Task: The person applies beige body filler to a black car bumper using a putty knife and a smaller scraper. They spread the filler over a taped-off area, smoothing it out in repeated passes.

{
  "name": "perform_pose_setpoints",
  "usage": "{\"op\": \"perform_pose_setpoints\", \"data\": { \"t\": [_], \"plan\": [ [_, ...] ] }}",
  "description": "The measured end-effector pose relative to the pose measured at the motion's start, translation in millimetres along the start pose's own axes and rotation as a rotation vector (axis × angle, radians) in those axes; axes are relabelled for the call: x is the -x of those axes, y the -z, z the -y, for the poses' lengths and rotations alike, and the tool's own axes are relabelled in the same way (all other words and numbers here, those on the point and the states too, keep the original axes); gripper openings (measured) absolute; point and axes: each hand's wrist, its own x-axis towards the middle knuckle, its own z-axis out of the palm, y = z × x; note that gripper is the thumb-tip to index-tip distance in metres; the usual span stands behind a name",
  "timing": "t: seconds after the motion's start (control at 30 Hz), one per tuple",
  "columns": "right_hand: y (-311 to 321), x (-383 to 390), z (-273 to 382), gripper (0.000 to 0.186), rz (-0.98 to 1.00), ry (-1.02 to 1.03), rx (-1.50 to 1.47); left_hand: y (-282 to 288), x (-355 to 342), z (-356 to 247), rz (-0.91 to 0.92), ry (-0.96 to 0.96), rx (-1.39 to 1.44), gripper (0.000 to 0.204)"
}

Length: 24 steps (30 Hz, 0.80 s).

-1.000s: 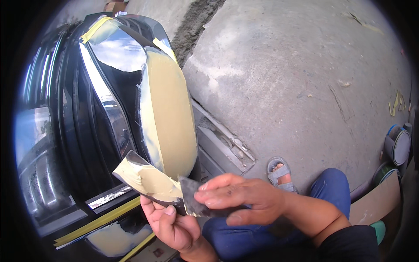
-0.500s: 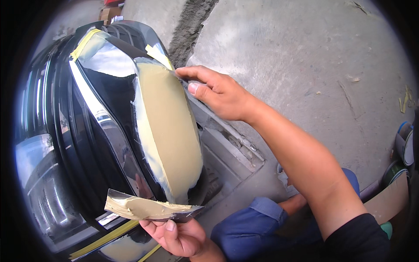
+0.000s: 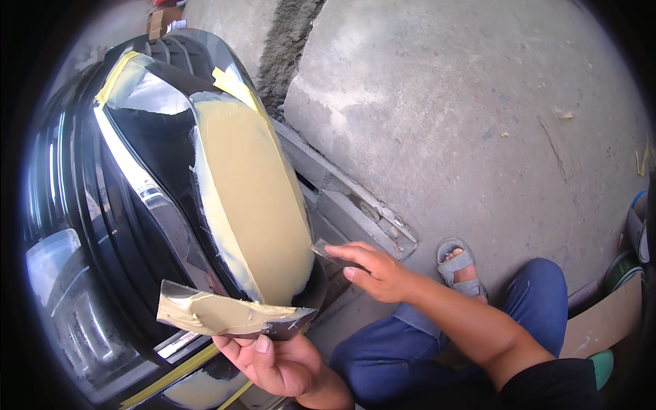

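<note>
My left hand [image 3: 277, 365] pinches a dark, thin spreader plate [image 3: 290, 326] from below; beige filler paste [image 3: 219, 311] lies along its top face. Between the thumb and fingers of my right hand [image 3: 383, 273] is a small dark filler spreader [image 3: 330, 253], its tip close to the lower right edge of the coated panel. That panel, a curved car bumper corner [image 3: 154, 147], carries a broad, smooth patch of beige filler [image 3: 253, 191] with paler feathered edges. Yellow masking tape [image 3: 236, 85] borders the top of the patch.
A glossy chrome strip [image 3: 130, 160] runs down the dark bumper beside the patch. Grey concrete floor [image 3: 437, 123] spreads to the right, with a metal-framed gap [image 3: 355, 205] near the bumper. My sandalled foot [image 3: 461, 266] is below it; tins [image 3: 623, 270] and cardboard [image 3: 605, 321] sit at far right.
My right hand has come down with its spreader, from the upper right edge of the filler patch to the lower right. My left hand keeps the paste-laden plate nearly where it was.
</note>
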Motion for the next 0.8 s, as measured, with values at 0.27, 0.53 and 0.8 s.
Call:
{"op": "perform_pose_setpoints", "data": {
  "t": [0.27,0.53,0.8],
  "plan": [
    [58,-11,102,0.050,-0.157,0.210,0.394,-2,1,2,0.014,0.104,-0.070,0.068],
    [32,-19,145,0.039,-0.011,0.469,0.856,-2,8,-2,-0.022,0.076,-0.149,0.056],
    [59,-6,132,0.035,-0.019,0.322,0.747,2,14,-4,-0.025,0.111,-0.192,0.059]
  ]
}}
